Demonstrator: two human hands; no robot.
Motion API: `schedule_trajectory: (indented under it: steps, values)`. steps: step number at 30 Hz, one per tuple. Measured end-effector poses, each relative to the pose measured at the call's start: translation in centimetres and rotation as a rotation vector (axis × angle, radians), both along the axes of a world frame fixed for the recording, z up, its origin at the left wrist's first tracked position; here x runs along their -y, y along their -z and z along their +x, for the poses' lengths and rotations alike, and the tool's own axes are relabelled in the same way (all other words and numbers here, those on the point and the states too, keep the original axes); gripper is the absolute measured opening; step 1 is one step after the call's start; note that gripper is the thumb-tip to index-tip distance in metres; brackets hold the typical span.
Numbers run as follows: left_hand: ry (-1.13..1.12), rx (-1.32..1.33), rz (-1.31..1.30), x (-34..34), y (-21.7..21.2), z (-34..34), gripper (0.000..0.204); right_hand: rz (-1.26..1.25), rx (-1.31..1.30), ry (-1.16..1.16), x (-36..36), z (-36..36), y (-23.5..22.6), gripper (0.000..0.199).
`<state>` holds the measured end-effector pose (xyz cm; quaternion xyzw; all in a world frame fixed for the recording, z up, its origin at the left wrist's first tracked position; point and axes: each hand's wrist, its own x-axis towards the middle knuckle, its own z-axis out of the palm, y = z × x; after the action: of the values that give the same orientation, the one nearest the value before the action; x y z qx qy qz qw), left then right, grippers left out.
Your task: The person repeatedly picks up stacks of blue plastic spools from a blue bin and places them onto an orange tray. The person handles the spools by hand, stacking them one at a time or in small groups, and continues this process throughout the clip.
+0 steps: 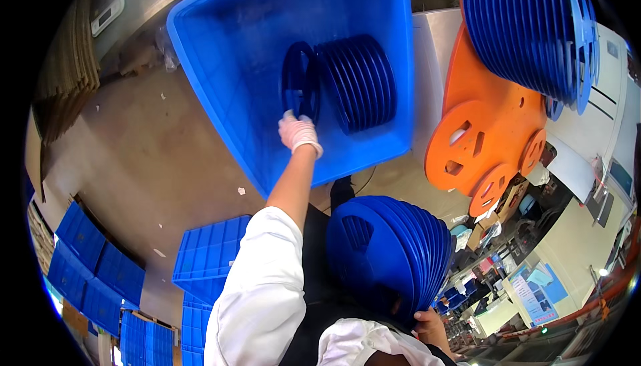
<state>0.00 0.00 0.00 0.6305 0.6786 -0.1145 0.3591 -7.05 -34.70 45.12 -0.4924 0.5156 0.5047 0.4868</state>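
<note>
Inside a large blue plastic bin [234, 132], a row of dark blue plastic reels [360, 85] stands on edge, pressed together. To the left of that row, a single blue reel [288, 75] leans slightly apart. My left hand [300, 132], in a whitish glove, reaches in and grips the near rim of this single reel; its fingertips are partly hidden. Against my body I carry a thick stack of blue reels [387, 252]. My right hand [431, 326] is curled round the stack's lower right edge, with some fingers hidden behind it.
Right of the bin stands an orange rack with round cut-out discs [494, 112], bearing another row of blue reels [521, 25]. Blue crates [210, 252] are stacked at lower left, with more crates [93, 259] beyond. Flattened cardboard [67, 65] leans at far left.
</note>
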Motion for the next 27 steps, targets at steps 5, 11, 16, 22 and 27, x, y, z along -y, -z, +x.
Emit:
schedule_trajectory:
  steps: [5,11,16,22,27]
  values:
    - [0.099,0.292,0.084,4.8,-5.1,4.1,0.029,-0.049,0.008,-0.035,-1.6,-0.1,-0.8,0.079]
    - [-0.135,0.388,-0.079,3.7,-4.5,5.1,0.062,0.013,-0.039,-0.013,-0.5,-0.8,0.0,0.084]
    - [0.034,0.401,-0.282,4.0,0.4,4.2,0.061,0.005,0.007,0.045,-0.3,-1.1,1.2,0.087]
    - [-0.142,0.573,-0.352,3.9,-0.1,4.9,0.046,-0.036,0.079,0.047,1.1,-2.5,1.9,0.079]
    - [0.033,0.551,-0.265,6.3,-1.2,5.6,0.049,-0.012,0.105,0.007,1.5,-2.4,2.6,0.075]
